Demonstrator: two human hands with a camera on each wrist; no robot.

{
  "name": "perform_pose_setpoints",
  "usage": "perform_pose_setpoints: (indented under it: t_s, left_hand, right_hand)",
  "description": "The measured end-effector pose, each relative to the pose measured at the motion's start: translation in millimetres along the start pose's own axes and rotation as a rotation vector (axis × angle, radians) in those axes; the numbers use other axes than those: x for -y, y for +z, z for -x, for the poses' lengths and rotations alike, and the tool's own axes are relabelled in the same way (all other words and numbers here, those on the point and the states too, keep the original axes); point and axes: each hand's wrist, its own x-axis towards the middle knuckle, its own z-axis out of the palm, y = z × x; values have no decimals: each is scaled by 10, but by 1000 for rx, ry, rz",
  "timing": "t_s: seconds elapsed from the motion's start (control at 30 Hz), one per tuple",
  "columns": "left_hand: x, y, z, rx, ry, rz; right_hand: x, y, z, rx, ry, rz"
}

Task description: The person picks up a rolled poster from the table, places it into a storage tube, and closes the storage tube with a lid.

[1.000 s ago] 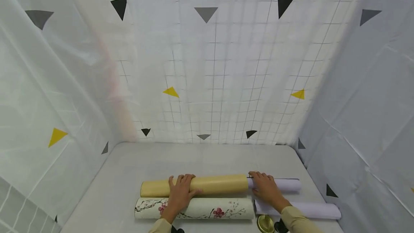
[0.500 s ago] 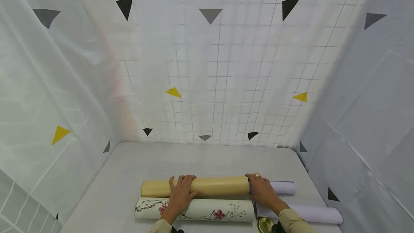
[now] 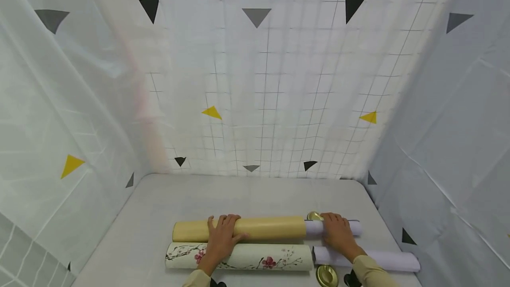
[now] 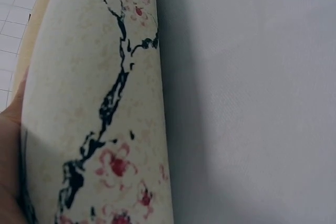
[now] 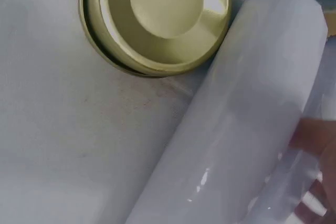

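My left hand (image 3: 222,236) grips a tan cardboard tube (image 3: 271,227) lying across the table, fingers over the top and thumb on the near side. From its right end sticks a white paper roll (image 3: 314,228), which my right hand (image 3: 338,233) holds from above. Nearer me lies a pale tube with plum-blossom print (image 3: 247,257), also large in the left wrist view. Right of it is a second white paper roll (image 3: 388,260); in the right wrist view a glossy white roll (image 5: 236,108) fills the middle, my right fingers (image 5: 315,137) beyond it.
A round gold lid (image 3: 327,275) lies at the front beside the floral tube's right end. Another gold lid (image 3: 314,215) shows behind the tan tube's right end. White sheeting (image 3: 255,79) with coloured triangles hangs behind the table (image 3: 247,194).
My right hand moved left with the white roll, which went deeper into the tan tube, then shifted back right along the roll. The rear gold lid has come into view. My left hand stayed put.
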Motion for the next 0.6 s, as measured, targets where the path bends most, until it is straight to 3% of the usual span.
perform_pose_setpoints:
  t_s: [0.23, 0.6]
  left_hand:
    - [4, 14, 11, -11, 12, 12]
    - [-4, -14, 9, 13, -7, 32]
  right_hand:
    - [-140, 102, 72, -79, 70, 46]
    - [-84, 14, 38, 3, 158, -50]
